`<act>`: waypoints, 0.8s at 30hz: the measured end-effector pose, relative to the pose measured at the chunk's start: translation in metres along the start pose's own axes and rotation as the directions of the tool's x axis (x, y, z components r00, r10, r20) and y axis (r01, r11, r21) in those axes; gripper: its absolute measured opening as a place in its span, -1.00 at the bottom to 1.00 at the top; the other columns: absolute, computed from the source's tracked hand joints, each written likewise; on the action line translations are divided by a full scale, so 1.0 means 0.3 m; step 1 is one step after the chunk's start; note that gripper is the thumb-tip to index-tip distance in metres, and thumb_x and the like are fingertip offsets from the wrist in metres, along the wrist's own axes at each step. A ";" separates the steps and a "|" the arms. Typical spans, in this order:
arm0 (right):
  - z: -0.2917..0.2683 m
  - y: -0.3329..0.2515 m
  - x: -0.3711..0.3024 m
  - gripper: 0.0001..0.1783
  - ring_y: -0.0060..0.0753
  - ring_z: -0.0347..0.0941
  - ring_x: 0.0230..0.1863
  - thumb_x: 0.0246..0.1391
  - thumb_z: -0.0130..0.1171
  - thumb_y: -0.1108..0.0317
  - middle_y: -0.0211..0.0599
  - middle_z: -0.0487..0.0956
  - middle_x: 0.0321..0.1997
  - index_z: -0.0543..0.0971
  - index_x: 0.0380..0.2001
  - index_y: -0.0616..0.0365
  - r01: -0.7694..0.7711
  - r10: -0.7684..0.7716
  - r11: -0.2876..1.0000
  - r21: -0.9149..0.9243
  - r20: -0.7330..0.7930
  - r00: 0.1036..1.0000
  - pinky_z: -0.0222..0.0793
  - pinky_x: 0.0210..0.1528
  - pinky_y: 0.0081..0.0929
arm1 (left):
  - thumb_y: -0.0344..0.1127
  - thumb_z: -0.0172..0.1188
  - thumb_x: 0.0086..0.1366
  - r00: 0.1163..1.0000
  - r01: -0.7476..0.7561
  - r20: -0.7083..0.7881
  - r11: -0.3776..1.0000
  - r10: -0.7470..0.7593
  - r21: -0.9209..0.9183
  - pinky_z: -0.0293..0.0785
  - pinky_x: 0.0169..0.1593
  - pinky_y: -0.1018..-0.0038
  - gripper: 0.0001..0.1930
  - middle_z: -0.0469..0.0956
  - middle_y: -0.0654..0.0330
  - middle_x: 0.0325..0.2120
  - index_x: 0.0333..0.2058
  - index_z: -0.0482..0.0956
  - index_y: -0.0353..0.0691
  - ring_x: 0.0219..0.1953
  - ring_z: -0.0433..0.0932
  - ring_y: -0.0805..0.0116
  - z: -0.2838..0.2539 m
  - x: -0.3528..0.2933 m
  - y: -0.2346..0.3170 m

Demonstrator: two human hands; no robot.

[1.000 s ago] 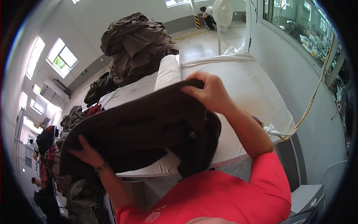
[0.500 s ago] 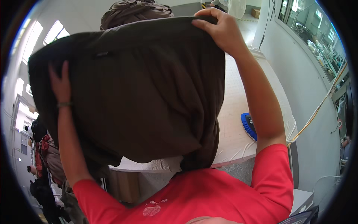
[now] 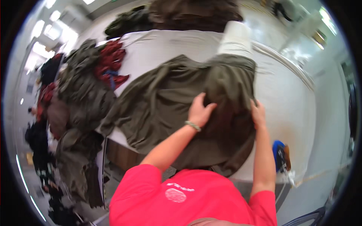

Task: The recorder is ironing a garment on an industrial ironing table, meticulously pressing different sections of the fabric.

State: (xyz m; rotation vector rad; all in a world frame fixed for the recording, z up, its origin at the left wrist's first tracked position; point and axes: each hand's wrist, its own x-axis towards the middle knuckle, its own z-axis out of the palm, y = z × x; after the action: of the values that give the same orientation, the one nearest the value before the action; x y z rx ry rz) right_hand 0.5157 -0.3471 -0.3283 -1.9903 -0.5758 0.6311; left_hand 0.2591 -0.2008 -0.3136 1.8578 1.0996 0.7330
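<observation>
- Head view: we see an olive-brown garment (image 3: 169,101) spread flat over the white counter (image 3: 286,94), its near hem hanging off the front edge by the red-shirted torso.
- Left hand (image 3: 200,111) lies palm down on the middle of the garment, fingers spread and pressing the cloth; the grip is flat and wide, holding nothing pinched. A pale bracelet (image 3: 193,125) sits at that wrist.
- Right hand (image 3: 258,113) rests on the garment's right edge, fingers pointing away from us; it touches the cloth, but we cannot tell whether it clamps a fold or only presses.
- Both forearms come up from the lower edge, the left slanting in from the red sleeve, the right nearly straight.
- Garment is creased, with one corner trailing left toward the counter's left end and the far edge bunched up near a white roll-like shape (image 3: 235,37).
- Left end of the counter carries a heap of dark green clothes (image 3: 81,90) with red cloth (image 3: 111,64) on top, some of it hanging down the side.
- Far side holds a brown pile (image 3: 192,13) and a dark green pile (image 3: 128,22), well apart from the hands.
- Blue brush-like object (image 3: 279,152) lies at the near right corner of the counter, just beside the right forearm; picture is too blurred there to tell more.
</observation>
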 end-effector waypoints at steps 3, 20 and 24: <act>-0.042 -0.053 -0.091 -0.53 -0.41 0.55 -0.07 0.34 0.18 0.13 -0.18 0.70 -0.09 0.61 0.02 0.39 -0.047 0.039 0.994 0.103 0.076 0.996 0.45 0.03 -0.36 | -0.28 0.36 0.27 0.999 -0.001 0.039 0.998 0.003 -0.059 0.52 0.05 0.34 -0.59 0.60 0.00 -0.09 0.02 0.54 -0.35 -0.06 0.61 0.16 -0.063 0.029 -0.030; -0.406 -0.771 -0.093 -0.44 -0.40 0.54 0.03 0.30 0.26 0.13 -0.16 0.65 0.03 0.53 0.14 0.42 0.327 -0.320 0.935 0.134 -0.071 0.945 0.41 0.16 -0.43 | -0.41 0.15 0.37 0.431 -0.707 -0.385 0.571 0.816 0.417 0.46 -0.17 0.25 -0.93 0.57 0.08 -0.34 -0.25 0.60 -0.18 -0.27 0.55 0.02 -0.597 0.651 0.344; -0.379 -0.544 -0.407 -0.30 -0.30 0.49 0.17 0.16 0.38 0.24 -0.09 0.56 0.18 0.41 0.25 0.44 -0.080 0.031 0.970 0.229 0.212 0.977 0.38 0.27 -0.39 | -0.36 0.31 0.32 0.912 -0.389 0.217 0.904 0.349 0.178 0.53 -0.15 0.48 -0.87 0.68 0.13 -0.38 -0.23 0.67 -0.28 -0.31 0.64 0.38 -0.716 0.348 0.236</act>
State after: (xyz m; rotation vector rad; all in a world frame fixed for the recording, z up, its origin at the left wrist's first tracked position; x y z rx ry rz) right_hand 0.4728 -0.4224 -0.1116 -1.7331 -0.5429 0.9074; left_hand 0.1627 -0.0488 -0.1417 2.3109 0.7380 0.6559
